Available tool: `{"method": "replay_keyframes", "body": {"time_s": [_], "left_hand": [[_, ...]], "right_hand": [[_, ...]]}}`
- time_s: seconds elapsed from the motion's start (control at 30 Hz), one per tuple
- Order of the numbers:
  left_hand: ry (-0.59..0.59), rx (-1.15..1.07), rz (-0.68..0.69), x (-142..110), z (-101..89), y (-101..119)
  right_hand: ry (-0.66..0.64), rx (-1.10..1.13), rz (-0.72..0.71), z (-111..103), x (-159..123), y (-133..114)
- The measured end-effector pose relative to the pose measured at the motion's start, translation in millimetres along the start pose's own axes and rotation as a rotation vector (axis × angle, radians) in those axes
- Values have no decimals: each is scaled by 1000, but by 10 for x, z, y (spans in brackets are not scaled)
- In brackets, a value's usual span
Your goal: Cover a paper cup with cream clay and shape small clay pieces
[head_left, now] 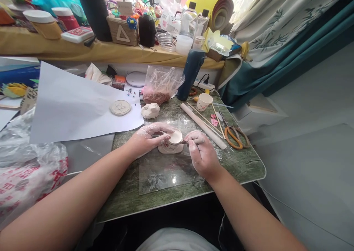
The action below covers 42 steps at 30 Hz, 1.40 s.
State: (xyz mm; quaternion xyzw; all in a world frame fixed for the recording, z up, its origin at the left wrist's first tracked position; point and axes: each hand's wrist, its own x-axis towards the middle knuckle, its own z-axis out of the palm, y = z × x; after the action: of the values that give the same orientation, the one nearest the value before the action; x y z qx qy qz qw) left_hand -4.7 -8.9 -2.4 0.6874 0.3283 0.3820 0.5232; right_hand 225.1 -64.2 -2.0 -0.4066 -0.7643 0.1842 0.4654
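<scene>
A small white paper cup (172, 144) stands on a flat, pale piece of clay (163, 150), which lies on a clear plastic sheet (160, 175). My left hand (148, 136) is closed on the cup from the left, its fingers reaching over the far side and the thumb at the rim. In my right hand (201, 151) is a thin, greyish clay tool (197, 141), pinched between thumb and fingers. Its tip points left, close to the cup's right side and the clay; whether it touches cannot be made out. White powder coats both hands.
Behind my left hand sits a white clay lump (150, 111). A round clay disc (120, 107) with a star mark lies on white paper (74, 107). To the right are a rolling pin (203, 126), another paper cup (204, 102), scissors (234, 138) and a dark bottle (190, 75).
</scene>
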Motion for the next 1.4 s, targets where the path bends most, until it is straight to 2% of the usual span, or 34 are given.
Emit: {"method": "replay_keyframes", "body": {"time_s": [0.8, 1.1, 1.4], "left_hand": [[-13, 30, -18, 8, -1, 64], [-8, 68, -16, 1, -3, 64], [-17, 48, 4, 3, 7, 48]], "right_hand": [[-56, -25, -33, 15, -41, -33], [-147, -81, -48, 1, -81, -57], [-89, -94, -46, -16, -162, -71]]}}
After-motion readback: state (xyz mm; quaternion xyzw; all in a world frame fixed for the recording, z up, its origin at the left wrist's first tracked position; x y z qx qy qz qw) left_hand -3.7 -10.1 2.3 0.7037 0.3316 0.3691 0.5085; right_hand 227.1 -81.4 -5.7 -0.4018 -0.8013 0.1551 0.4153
